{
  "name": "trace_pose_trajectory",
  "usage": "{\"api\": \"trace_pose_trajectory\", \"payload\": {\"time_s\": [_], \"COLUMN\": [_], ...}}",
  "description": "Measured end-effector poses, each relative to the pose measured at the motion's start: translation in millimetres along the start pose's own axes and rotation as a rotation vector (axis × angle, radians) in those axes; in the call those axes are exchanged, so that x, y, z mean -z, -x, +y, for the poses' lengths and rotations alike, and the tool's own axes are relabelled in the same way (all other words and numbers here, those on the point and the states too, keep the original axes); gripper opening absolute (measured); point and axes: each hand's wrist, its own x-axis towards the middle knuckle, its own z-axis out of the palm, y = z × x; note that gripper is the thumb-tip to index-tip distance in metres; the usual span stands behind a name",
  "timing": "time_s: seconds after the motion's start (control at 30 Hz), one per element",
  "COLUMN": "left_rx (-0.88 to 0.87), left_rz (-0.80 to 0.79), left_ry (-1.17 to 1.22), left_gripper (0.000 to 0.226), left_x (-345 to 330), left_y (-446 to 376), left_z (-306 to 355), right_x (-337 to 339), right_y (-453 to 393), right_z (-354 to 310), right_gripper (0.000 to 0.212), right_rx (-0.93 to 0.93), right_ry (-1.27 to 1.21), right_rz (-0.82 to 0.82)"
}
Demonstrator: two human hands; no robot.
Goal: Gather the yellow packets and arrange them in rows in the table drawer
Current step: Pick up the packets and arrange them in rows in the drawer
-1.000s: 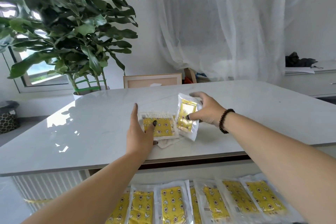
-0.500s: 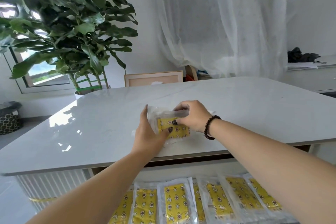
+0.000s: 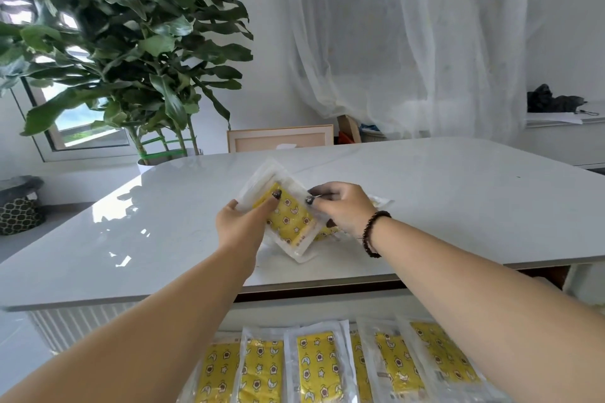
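A small stack of yellow packets [image 3: 291, 219] in clear wrappers is lifted and tilted above the white table [image 3: 458, 206] near its front edge. My left hand [image 3: 244, 226] grips the stack's left side, thumb on top. My right hand [image 3: 340, 209] pinches its right edge, and another packet [image 3: 327, 232] shows partly beneath that hand. Below the tabletop the open drawer [image 3: 294, 311] holds a row of several yellow packets [image 3: 317, 366] laid side by side, partly hidden by both forearms.
A large potted plant [image 3: 131, 52] stands behind the table's left corner. A framed board [image 3: 280, 139] leans behind the far edge. White curtains [image 3: 409, 42] hang at the back. A patterned basket [image 3: 19, 209] sits on the floor at left, a side cabinet [image 3: 563, 137] at right.
The two packets that lay apart on the table were pushed together, then lifted off the tabletop as one tilted stack held by both hands.
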Motion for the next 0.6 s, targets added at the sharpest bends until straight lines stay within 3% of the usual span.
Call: {"api": "trace_pose_trajectory", "payload": {"time_s": [0.23, 0.37, 0.47, 0.53, 0.6], "left_rx": [0.025, -0.053, -0.157, -0.203, -0.22], "left_rz": [-0.031, 0.125, 0.151, 0.101, 0.068], "left_ry": [-0.21, -0.32, -0.379, -0.4, -0.444], "left_gripper": [0.027, 0.036, 0.062, 0.082, 0.089], "left_x": [-1.9, 7.4, 20.9, 28.0, 30.1], "left_y": [-10.3, -17.0, -22.0, -21.9, -21.9], "left_z": [-16.3, -12.4, -11.5, -12.0, -12.9], "right_x": [-35.0, -19.2, -5.8, -3.2, -5.1], "right_y": [-1.0, -4.8, -3.3, -1.8, -4.0], "right_z": [0.4, 7.4, 24.0, 27.3, 27.8], "right_gripper": [0.013, 0.018, 0.049, 0.061, 0.064], "right_rx": [0.073, 0.129, 0.14, 0.081, 0.08], "right_ry": [0.056, 0.197, 0.629, 0.748, 0.783], "right_rz": [0.087, 0.285, 0.021, -0.122, -0.133]}}
